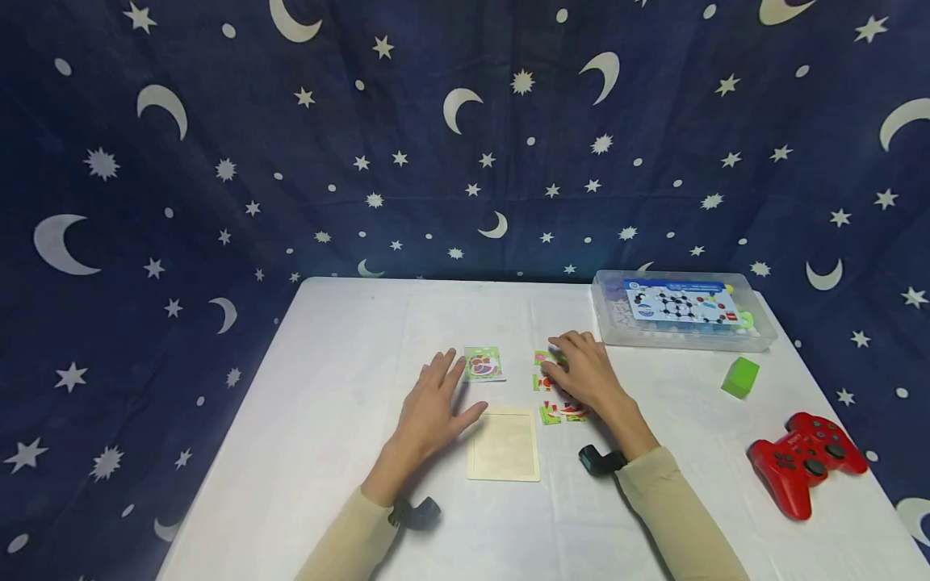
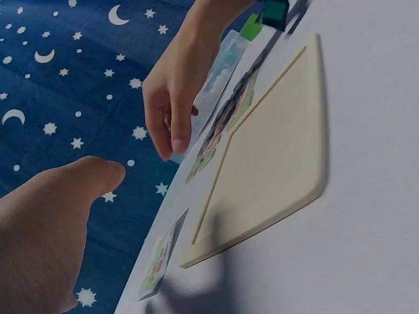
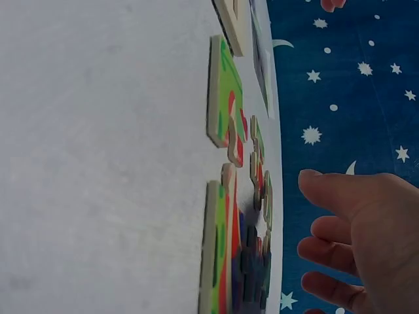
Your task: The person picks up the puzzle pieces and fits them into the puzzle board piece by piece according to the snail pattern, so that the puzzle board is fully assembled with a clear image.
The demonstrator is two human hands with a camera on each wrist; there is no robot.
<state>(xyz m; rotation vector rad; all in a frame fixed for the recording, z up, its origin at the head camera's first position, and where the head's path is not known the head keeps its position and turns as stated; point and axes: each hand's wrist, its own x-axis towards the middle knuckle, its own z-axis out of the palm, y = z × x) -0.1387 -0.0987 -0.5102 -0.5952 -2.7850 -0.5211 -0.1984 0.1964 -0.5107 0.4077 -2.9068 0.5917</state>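
Note:
My left hand is spread over the table with fingers straight and holds nothing. Close to its fingertips lies a small square picture card with a green border. A shallow square wooden tray, bare inside, lies below the thumb. To the right of the tray and card, several colourful wooden puzzle pieces lie flat in a loose cluster. Over that cluster my right hand hovers with loosely bent fingers, hiding some pieces. In the right wrist view, nothing shows between the fingers of the right hand, raised above the pieces.
At the back right stands a clear plastic box with a molecule-pictured label. In front of it are a green block and a red game controller near the right edge. A starry dark blue cloth hangs behind the white table.

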